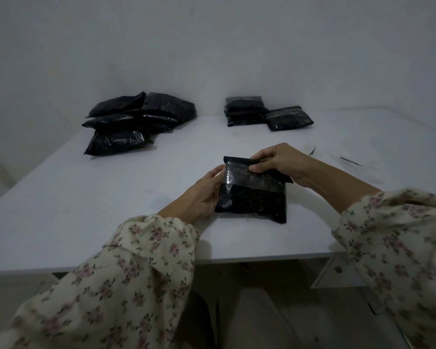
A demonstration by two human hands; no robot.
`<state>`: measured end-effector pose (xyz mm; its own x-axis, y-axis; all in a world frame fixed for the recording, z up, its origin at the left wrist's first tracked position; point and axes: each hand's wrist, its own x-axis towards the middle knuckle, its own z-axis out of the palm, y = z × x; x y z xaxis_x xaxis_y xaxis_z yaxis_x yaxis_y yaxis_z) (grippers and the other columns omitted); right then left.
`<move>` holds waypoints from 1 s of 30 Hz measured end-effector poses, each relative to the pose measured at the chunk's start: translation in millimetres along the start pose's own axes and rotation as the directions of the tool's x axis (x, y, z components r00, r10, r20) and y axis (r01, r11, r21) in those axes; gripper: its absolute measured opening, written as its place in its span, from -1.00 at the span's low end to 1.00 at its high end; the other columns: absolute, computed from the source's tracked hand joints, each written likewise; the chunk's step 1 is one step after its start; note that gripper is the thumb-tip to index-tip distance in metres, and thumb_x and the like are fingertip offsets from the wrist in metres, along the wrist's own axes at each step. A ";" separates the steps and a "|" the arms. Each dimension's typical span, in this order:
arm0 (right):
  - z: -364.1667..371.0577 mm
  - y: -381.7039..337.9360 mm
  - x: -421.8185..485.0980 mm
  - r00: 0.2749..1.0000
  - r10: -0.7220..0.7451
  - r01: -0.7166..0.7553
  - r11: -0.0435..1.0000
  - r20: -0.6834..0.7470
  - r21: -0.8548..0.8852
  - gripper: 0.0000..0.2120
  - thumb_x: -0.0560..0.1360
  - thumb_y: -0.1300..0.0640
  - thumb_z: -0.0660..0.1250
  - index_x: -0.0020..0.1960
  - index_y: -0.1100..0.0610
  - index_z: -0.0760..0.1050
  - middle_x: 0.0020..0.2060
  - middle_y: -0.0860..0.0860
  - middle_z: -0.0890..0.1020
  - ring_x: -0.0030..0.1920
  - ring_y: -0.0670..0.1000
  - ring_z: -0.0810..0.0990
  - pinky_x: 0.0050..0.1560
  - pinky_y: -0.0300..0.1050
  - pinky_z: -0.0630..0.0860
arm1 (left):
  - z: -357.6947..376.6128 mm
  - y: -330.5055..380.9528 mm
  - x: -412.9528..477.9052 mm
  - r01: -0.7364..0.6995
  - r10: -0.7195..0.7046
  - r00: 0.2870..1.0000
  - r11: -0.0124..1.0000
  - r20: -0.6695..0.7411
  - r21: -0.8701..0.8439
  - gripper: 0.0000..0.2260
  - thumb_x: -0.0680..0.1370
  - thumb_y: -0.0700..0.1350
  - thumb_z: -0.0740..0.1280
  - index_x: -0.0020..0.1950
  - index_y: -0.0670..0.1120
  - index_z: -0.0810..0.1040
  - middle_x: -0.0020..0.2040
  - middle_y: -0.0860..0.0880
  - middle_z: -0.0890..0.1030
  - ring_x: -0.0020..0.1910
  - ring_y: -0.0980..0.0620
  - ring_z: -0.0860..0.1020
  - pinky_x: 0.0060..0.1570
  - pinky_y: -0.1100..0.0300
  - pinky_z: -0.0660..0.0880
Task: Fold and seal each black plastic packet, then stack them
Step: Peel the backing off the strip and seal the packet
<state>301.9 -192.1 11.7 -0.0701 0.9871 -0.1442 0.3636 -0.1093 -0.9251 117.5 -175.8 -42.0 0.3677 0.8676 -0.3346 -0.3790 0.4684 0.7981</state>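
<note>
Left hand (pixel 202 195) grips the packet (pixel 252 197) by its left edge at my six o'clock. Right hand (pixel 280 162) pinches the folded flap shut (sealing step, I judge). Next it needs carrying to the stack (pixel 244 112) at one o'clock.

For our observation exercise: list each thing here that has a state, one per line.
held packet: flap folded over, resting on table.
left hand: grips packet's left edge.
right hand: pinches its top flap.
heaped packets: loose, apparently unfolded.
stacked packets: folded, piled.
lone packet: folded, beside that stack.
</note>
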 end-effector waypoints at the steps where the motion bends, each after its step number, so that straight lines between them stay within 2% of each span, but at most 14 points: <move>1: 0.2 -0.4 0.0 1.000 -0.001 0.001 1.000 -0.005 -0.002 -0.81 0.36 0.28 0.49 -0.03 0.17 0.63 -0.19 0.06 0.67 -0.21 -0.05 0.62 -0.20 -0.29 0.54 | 1.1 1.3 -1.3 -0.004 0.004 1.000 1.000 0.003 0.031 -0.56 0.51 -0.19 0.35 0.39 -0.11 0.40 0.09 -0.17 0.60 -0.11 -0.07 0.60 -0.14 0.01 0.60; 4: 1.8 -1.6 -0.6 1.000 -0.009 0.009 1.000 -0.023 -0.014 -0.79 0.36 0.28 0.49 -0.01 0.18 0.63 -0.21 0.05 0.66 -0.23 -0.06 0.61 -0.26 -0.33 0.52 | 1.5 4.3 -0.2 -0.055 0.060 0.998 0.989 -0.035 0.134 -0.70 0.55 -0.28 0.31 0.29 -0.16 0.48 -0.08 -0.13 0.63 -0.23 -0.02 0.61 -0.24 0.11 0.62; 7: 5.6 -2.6 0.7 0.999 -0.037 0.035 0.999 -0.038 -0.036 -0.77 0.35 0.29 0.50 0.01 0.23 0.63 -0.23 0.06 0.66 -0.29 -0.08 0.60 -0.33 -0.38 0.53 | 0.2 6.2 0.0 -0.150 0.179 0.982 0.935 -0.062 0.320 -0.73 0.57 -0.35 0.23 0.25 -0.25 0.51 -0.10 -0.15 0.63 -0.21 -0.02 0.60 -0.16 0.18 0.60; 9: 8.0 -3.3 3.6 0.995 -0.072 0.065 0.992 -0.070 -0.104 -0.77 0.34 0.27 0.51 -0.01 0.22 0.64 -0.24 0.05 0.66 -0.28 -0.08 0.60 -0.28 -0.38 0.53 | 0.6 7.7 -0.6 -0.169 0.217 0.972 0.910 -0.088 0.378 -0.72 0.59 -0.36 0.13 0.25 -0.26 0.51 -0.10 -0.15 0.61 -0.18 -0.03 0.58 -0.12 0.19 0.57; 11: 10.4 -4.6 6.2 0.989 -0.108 0.090 0.981 -0.098 -0.170 -0.79 0.33 0.25 0.53 -0.04 0.19 0.65 -0.24 0.02 0.66 -0.26 -0.08 0.60 -0.21 -0.34 0.53 | 1.3 9.1 -1.0 -0.167 0.228 0.967 0.904 -0.114 0.393 -0.70 0.61 -0.27 0.09 0.25 -0.22 0.52 -0.08 -0.15 0.61 -0.12 -0.06 0.58 -0.08 0.17 0.56; 14: 14.9 -5.5 8.4 0.979 -0.166 0.140 0.969 -0.114 -0.204 -0.81 0.32 0.25 0.54 -0.08 0.14 0.67 -0.24 0.02 0.67 -0.23 -0.06 0.61 -0.09 -0.23 0.54 | 2.4 9.5 -4.5 -0.164 0.209 0.976 0.890 -0.062 0.425 -0.72 0.62 -0.03 0.21 0.21 -0.17 0.54 0.00 -0.13 0.64 -0.04 -0.05 0.62 -0.04 0.16 0.56; 17: 19.2 -8.5 8.3 0.964 -0.237 0.202 0.947 -0.119 -0.248 -0.75 0.30 0.22 0.55 -0.04 0.11 0.66 -0.23 -0.02 0.66 -0.20 -0.10 0.60 -0.05 -0.22 0.52 | -1.2 9.4 -4.0 -0.204 0.234 0.972 0.878 -0.016 0.433 -0.70 0.59 -0.12 0.29 0.27 -0.22 0.49 0.06 -0.16 0.63 -0.04 -0.05 0.62 0.01 0.12 0.57; 19: 19.8 -8.6 8.3 0.946 -0.263 0.216 0.947 -0.190 -0.238 -0.66 0.29 0.17 0.57 0.05 0.10 0.63 -0.17 -0.02 0.64 -0.17 -0.12 0.58 -0.07 -0.28 0.48 | -4.0 11.6 -3.3 -0.229 0.258 0.966 0.905 -0.032 0.358 -0.72 0.59 -0.15 0.28 0.29 -0.21 0.48 0.04 -0.15 0.64 -0.07 -0.04 0.63 -0.07 0.13 0.57; 21: 20.1 -3.0 8.9 0.922 -0.224 0.199 0.974 -0.316 -0.109 -0.54 0.28 0.14 0.58 0.14 0.10 0.57 -0.07 0.04 0.61 -0.07 -0.04 0.59 0.02 -0.21 0.51 | -7.1 14.0 -3.3 -0.245 0.277 0.957 0.927 -0.080 0.284 -0.73 0.61 -0.15 0.26 0.28 -0.21 0.47 -0.02 -0.12 0.65 -0.12 -0.02 0.64 -0.13 0.15 0.57; 23: 25.0 6.3 5.9 0.905 -0.133 0.181 0.980 -0.403 0.083 -0.49 0.28 0.15 0.58 0.18 0.10 0.50 -0.01 0.11 0.61 0.01 0.06 0.61 0.11 -0.06 0.53 | -9.9 14.7 -3.5 -0.239 0.267 0.956 0.950 -0.120 0.202 -0.75 0.61 -0.15 0.24 0.26 -0.21 0.46 -0.05 -0.10 0.65 -0.15 -0.01 0.65 -0.21 0.15 0.58; 27: 45.3 16.7 -4.8 0.896 -0.005 0.240 0.847 -0.444 0.475 -0.67 0.34 0.26 0.52 0.03 0.10 0.49 -0.10 0.06 0.65 -0.03 0.09 0.64 0.06 0.00 0.59 | -9.3 14.2 -6.4 -0.196 0.207 0.968 0.977 -0.143 0.090 -0.78 0.64 -0.15 0.20 0.24 -0.19 0.44 -0.03 -0.13 0.65 -0.19 -0.04 0.66 -0.36 0.09 0.59; 30: 58.1 16.7 -4.7 0.852 0.040 0.301 0.779 -0.522 0.550 -0.82 0.36 0.23 0.51 -0.10 0.12 0.55 -0.18 0.05 0.66 -0.07 0.08 0.64 0.12 0.11 0.57 | -7.6 14.3 -7.6 -0.189 0.201 0.969 0.977 -0.141 0.098 -0.75 0.65 -0.14 0.17 0.28 -0.21 0.41 0.03 -0.15 0.64 -0.12 -0.07 0.66 -0.33 0.05 0.60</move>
<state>254.3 -205.4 -23.5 0.4396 0.8979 0.0240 -0.2492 0.1476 -0.9571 102.8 -174.4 -31.8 0.1601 0.9588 -0.2345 -0.3567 0.2777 0.8920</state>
